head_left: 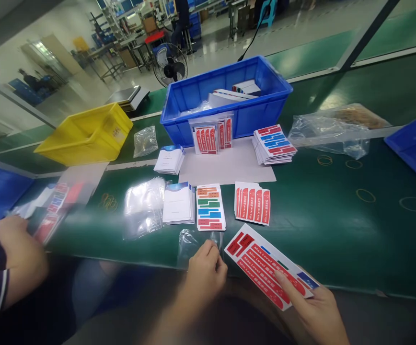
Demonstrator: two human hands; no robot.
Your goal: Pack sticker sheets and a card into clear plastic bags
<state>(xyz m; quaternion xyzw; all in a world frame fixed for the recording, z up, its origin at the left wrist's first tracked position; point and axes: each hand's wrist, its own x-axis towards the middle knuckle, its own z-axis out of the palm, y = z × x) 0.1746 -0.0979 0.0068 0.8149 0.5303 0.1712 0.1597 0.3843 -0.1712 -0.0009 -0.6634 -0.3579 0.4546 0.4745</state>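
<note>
In my right hand (312,304) is a fanned set of label cards (265,273), red strips on top, with the thumb across them. My left hand (208,268) has its fingers pinched at the edge of a clear plastic bag (189,244) by the table's front edge. Beyond the hands lie a stack of white booklets (178,206), a stack of multicoloured label cards (210,211) and red label cards (253,203). Left of the booklets is a pile of clear bags (143,206).
A blue bin (225,108) stands behind, with filled bags leaning on it. More card stacks (274,143) flank a paper sheet (225,170). A yellow bin (89,136) is at left, rubber bands (365,195) at right. Another person's hands (5,230) work at far left.
</note>
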